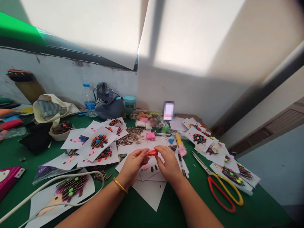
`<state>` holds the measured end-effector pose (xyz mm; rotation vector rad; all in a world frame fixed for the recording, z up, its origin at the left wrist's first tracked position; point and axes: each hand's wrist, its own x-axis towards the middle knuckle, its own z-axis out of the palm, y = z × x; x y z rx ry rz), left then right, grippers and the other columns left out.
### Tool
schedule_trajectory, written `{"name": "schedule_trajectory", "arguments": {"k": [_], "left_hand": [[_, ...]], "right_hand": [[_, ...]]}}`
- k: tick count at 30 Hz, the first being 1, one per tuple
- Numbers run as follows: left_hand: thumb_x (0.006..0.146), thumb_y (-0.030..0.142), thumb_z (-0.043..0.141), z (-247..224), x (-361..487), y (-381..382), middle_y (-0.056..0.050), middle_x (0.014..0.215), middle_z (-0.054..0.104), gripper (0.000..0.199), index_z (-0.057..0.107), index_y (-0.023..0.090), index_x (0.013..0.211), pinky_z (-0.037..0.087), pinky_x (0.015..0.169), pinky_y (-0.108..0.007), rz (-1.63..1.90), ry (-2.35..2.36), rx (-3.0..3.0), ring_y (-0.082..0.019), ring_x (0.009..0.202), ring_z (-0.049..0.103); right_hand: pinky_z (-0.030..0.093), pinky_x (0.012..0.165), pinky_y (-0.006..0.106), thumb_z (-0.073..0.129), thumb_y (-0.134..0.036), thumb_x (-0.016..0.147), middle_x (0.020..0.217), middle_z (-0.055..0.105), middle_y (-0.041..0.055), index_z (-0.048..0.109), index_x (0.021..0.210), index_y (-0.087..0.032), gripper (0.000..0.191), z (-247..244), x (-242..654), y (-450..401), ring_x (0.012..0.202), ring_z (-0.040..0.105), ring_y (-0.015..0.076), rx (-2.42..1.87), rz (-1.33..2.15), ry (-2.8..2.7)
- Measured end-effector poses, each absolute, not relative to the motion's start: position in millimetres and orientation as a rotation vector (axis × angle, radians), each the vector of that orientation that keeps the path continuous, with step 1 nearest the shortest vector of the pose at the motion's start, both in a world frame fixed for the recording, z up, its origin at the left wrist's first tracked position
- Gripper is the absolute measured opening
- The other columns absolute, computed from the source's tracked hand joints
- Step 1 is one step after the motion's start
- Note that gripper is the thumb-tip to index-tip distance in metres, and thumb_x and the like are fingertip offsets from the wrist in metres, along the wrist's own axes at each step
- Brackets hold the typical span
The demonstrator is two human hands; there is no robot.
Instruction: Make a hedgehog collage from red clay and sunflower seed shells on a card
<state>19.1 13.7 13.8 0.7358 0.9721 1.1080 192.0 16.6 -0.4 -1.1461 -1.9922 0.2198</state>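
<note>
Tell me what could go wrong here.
The red piece, pinched between the left hand and right hand, might slip onto the paper below. The cable lies across a hedgehog card; a tug could drag it. The scissors lie uncovered near the right forearm and might nick it.

**Gold bangle (120, 185) on the left wrist**

The left hand (133, 166) and right hand (169, 164) are bare, as are both forearms down to the picture's lower edge. The bangle is a slim, rounded band, yellow-gold and shiny, circling the left wrist.
</note>
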Motion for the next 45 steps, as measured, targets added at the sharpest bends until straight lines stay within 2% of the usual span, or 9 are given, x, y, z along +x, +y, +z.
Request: {"name": "schedule_trajectory", "arguments": {"k": [4, 7, 12, 17, 20, 26, 38, 43, 45], "left_hand": [[0.071, 0.047, 0.076, 15, 19, 13, 0.0, 0.071, 0.059, 0.041, 0.068, 0.014, 0.094, 0.041, 0.058, -0.023, 1.102, 0.948, 0.716, -0.01, 0.063, 0.05], [0.07, 0.046, 0.077, 15, 19, 12, 0.003, 0.063, 0.053, 0.04, 0.069, 0.013, 0.09, 0.039, 0.056, -0.022, 1.113, 0.898, 0.715, -0.008, 0.058, 0.046], [0.068, 0.04, 0.08, 13, 21, 11, 0.001, 0.068, 0.06, 0.04, 0.065, 0.015, 0.096, 0.039, 0.055, -0.021, 1.127, 0.87, 0.682, -0.009, 0.061, 0.053], [0.069, 0.033, 0.079, 11, 19, 13, 0.003, 0.069, 0.061, 0.029, 0.055, 0.02, 0.081, 0.041, 0.056, -0.021, 1.157, 0.865, 0.771, -0.011, 0.062, 0.057], [0.069, 0.031, 0.079, 11, 15, 16, 0.002, 0.069, 0.061, 0.024, 0.063, 0.018, 0.082, 0.042, 0.057, -0.022, 1.153, 0.904, 0.927, -0.01, 0.063, 0.055], [0.07, 0.035, 0.076, 15, 11, 18, -0.002, 0.072, 0.063, 0.028, 0.071, 0.015, 0.089, 0.045, 0.057, -0.025, 1.083, 1.048, 1.069, -0.013, 0.064, 0.055], [0.07, 0.034, 0.076, 10, 16, 13, 0.001, 0.082, 0.061, 0.03, 0.057, 0.019, 0.088, 0.046, 0.056, -0.021, 1.082, 1.026, 1.134, -0.011, 0.066, 0.056], [0.071, 0.034, 0.075, 11, 18, 12, 0.004, 0.079, 0.057, 0.03, 0.052, 0.02, 0.087, 0.045, 0.057, -0.021, 1.118, 1.029, 1.12, -0.01, 0.065, 0.056], [0.072, 0.036, 0.075, 10, 18, 12, 0.005, 0.075, 0.056, 0.031, 0.05, 0.021, 0.084, 0.044, 0.056, -0.021, 1.17, 1.012, 1.085, -0.01, 0.063, 0.056]], "right_hand": [[0.05, 0.093, 0.039, 0.058, -0.024, 0.086, 0.132, 0.057, 0.0092, 0.05, 0.135, -0.026, 0.049, -8, 192, 17, 0.115, 0.057, 0.0249, -1.089, 0.64, -1.885], [0.053, 0.085, 0.037, 0.055, -0.03, 0.091, 0.118, 0.064, 0.0098, 0.056, 0.126, -0.024, 0.036, -14, 192, 19, 0.096, 0.066, 0.0212, -1.056, 0.906, -1.676], [0.055, 0.078, 0.035, 0.064, -0.035, 0.085, 0.092, 0.069, 0.0054, 0.059, 0.112, -0.02, 0.032, -15, 192, 22, 0.082, 0.067, 0.0191, -1.045, 1.056, -1.406], [0.054, 0.066, 0.031, 0.066, -0.04, 0.083, 0.082, 0.068, 0.0037, 0.059, 0.096, -0.02, 0.025, -6, 193, 21, 0.069, 0.064, 0.0162, -1.078, 1.059, -1.32], [0.053, 0.063, 0.03, 0.065, -0.041, 0.083, 0.079, 0.067, 0.0034, 0.06, 0.091, -0.019, 0.024, -4, 194, 21, 0.065, 0.062, 0.0158, -1.109, 1.022, -1.327], [0.051, 0.067, 0.03, 0.06, -0.038, 0.088, 0.08, 0.065, 0.0026, 0.06, 0.091, -0.02, 0.018, -9, 195, 23, 0.071, 0.062, 0.0169, -1.14, 0.937, -1.406], [0.047, 0.071, 0.03, 0.049, -0.03, 0.094, 0.079, 0.066, 0.0029, 0.066, 0.087, -0.02, 0.021, -8, 195, 20, 0.075, 0.061, 0.0178, -1.189, 0.691, -1.618], [0.049, 0.077, 0.033, 0.055, -0.033, 0.091, 0.098, 0.068, 0.0068, 0.067, 0.105, -0.022, 0.021, -8, 197, 21, 0.086, 0.061, 0.0206, -1.142, 0.69, -1.719], [0.05, 0.075, 0.033, 0.064, -0.032, 0.085, 0.109, 0.066, 0.0072, 0.063, 0.118, -0.024, 0.034, -9, 197, 22, 0.084, 0.06, 0.0198, -1.161, 0.708, -1.744]]}}
